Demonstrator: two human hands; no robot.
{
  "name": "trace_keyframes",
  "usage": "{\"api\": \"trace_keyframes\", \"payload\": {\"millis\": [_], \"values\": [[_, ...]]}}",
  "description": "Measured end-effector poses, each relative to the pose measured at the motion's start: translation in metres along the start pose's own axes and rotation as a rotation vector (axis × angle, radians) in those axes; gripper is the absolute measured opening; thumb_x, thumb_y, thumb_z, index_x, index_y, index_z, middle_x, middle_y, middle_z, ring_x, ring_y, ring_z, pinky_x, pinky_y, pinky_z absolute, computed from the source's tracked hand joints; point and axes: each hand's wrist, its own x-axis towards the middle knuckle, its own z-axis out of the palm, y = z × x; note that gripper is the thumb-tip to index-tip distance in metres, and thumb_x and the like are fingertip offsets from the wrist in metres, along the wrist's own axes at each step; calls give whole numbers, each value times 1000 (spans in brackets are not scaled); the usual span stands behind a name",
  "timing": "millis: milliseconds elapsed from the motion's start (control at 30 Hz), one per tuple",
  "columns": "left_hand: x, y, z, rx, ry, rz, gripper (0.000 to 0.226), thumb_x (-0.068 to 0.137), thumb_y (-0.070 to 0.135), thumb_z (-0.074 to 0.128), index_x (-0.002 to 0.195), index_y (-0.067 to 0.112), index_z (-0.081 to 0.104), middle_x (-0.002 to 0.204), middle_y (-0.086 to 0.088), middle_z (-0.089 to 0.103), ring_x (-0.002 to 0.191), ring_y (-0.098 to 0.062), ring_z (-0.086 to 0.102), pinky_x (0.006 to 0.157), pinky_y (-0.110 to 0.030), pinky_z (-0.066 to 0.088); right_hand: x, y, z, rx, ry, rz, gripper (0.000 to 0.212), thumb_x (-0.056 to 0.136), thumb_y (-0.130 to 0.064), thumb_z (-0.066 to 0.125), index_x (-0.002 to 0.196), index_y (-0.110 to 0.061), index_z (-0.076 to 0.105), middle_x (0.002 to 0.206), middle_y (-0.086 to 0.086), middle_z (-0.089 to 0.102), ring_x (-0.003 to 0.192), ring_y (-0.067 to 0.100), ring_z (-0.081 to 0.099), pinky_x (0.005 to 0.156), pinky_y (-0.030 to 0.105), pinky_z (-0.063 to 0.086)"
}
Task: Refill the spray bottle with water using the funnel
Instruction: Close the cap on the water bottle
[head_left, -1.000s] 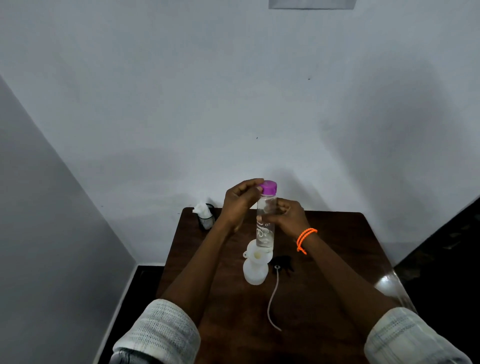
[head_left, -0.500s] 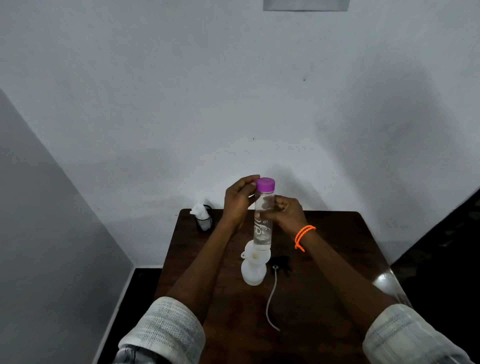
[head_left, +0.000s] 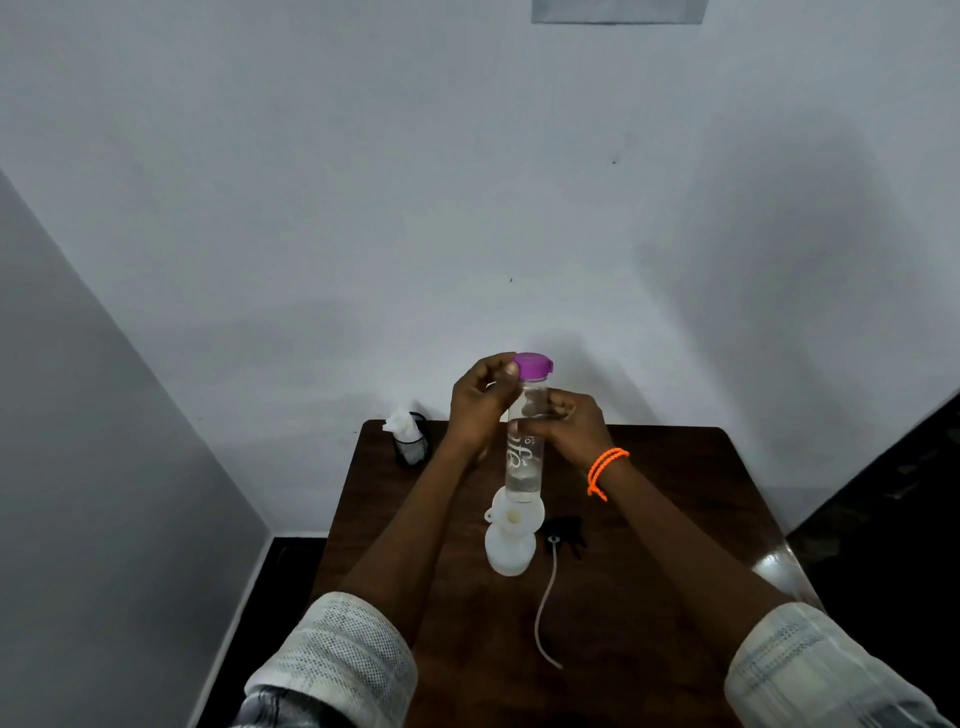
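A clear water bottle (head_left: 524, 457) with a purple cap (head_left: 533, 365) is held upright above the table. My right hand (head_left: 569, 428) grips the bottle's body. My left hand (head_left: 480, 400) has its fingers on the purple cap. Below the bottle stands a white spray bottle (head_left: 510, 551) with a white funnel (head_left: 514, 514) seated in its neck. The black spray head (head_left: 566, 532) lies to the right of the spray bottle, its thin tube (head_left: 545, 608) trailing toward me.
A dark wooden table (head_left: 649, 545) stands against a white wall. A black mesh cup (head_left: 410, 449) holding white tissue sits at the table's back left corner. Dark floor shows on both sides of the table.
The bottle and both hands stay in nearly the same spot. The left fingers have shifted slightly on the purple cap.
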Motion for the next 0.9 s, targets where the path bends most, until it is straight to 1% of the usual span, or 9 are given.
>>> {"api": "trace_keyframes", "payload": {"millis": [100, 167, 233, 300, 367, 467, 567, 700, 900], "values": [[0, 5, 5, -58, -43, -38, 27, 104, 25, 56, 116, 7, 72, 116, -14, 74, 111, -28, 69, 102, -44, 54, 1, -3, 2, -32, 1, -13, 33, 62, -8, 92, 77, -33, 77, 81, -8, 79, 80, 8, 75, 78, 27, 57], [1, 8, 7, 1, -48, -40, 27, 96, 34, 68, 115, 16, 72, 113, -4, 75, 106, -17, 71, 97, -35, 56, 3, -3, 4, -81, 3, -38, 32, 61, -10, 90, 73, -36, 76, 79, -9, 78, 79, 7, 75, 77, 26, 57], [5, 5, 6, 113, -10, -12, 48, 81, 39, 81, 123, 20, 66, 116, 3, 72, 105, -11, 70, 91, -28, 57, 5, -2, 5, -91, 10, -37, 28, 61, -11, 90, 74, -32, 76, 79, -7, 78, 80, 9, 75, 77, 27, 57], [8, 4, 4, 73, 35, -41, 57, 77, 39, 85, 124, 15, 61, 115, 1, 69, 102, -15, 71, 90, -34, 59, 7, -3, 4, -66, 17, -18, 29, 60, -12, 91, 78, -30, 78, 81, -7, 78, 82, 10, 75, 80, 28, 59], [11, 2, 3, -40, 61, -73, 48, 84, 38, 81, 117, 8, 63, 110, -8, 69, 99, -23, 71, 93, -43, 59, 10, -2, 4, -45, 8, -10, 31, 60, -14, 92, 84, -28, 80, 84, -7, 79, 84, 11, 76, 83, 31, 60], [13, 3, 1, -131, 50, -92, 35, 101, 31, 62, 113, -1, 69, 114, -22, 71, 102, -28, 69, 92, -41, 59, 12, -1, 5, -18, -3, -2, 36, 58, -14, 93, 92, -24, 81, 87, -4, 80, 86, 14, 76, 87, 38, 60], [15, 6, 0, -98, -6, -87, 49, 101, 49, 54, 110, 6, 75, 106, -17, 75, 97, -21, 72, 90, -36, 59, 12, -3, 8, -32, -3, 1, 37, 58, -12, 92, 88, -29, 81, 86, -6, 79, 85, 12, 76, 88, 38, 60], [18, 4, 2, 1, -24, -16, 53, 77, 55, 77, 110, 14, 75, 106, -9, 76, 100, -23, 73, 96, -43, 58, 17, -4, 12, -49, -4, -26, 39, 60, -11, 90, 79, -43, 78, 85, -7, 79, 85, 11, 75, 88, 40, 60], [30, -1, -7, -110, 145, -92, 33, 94, 43, 70, 93, 10, 69, 84, -11, 67, 83, -26, 64, 80, -40, 59, 24, -5, 13, -12, -31, -24, 40, 59, -13, 92, 96, -23, 80, 90, -3, 80, 87, 16, 76, 89, 40, 60]]}}
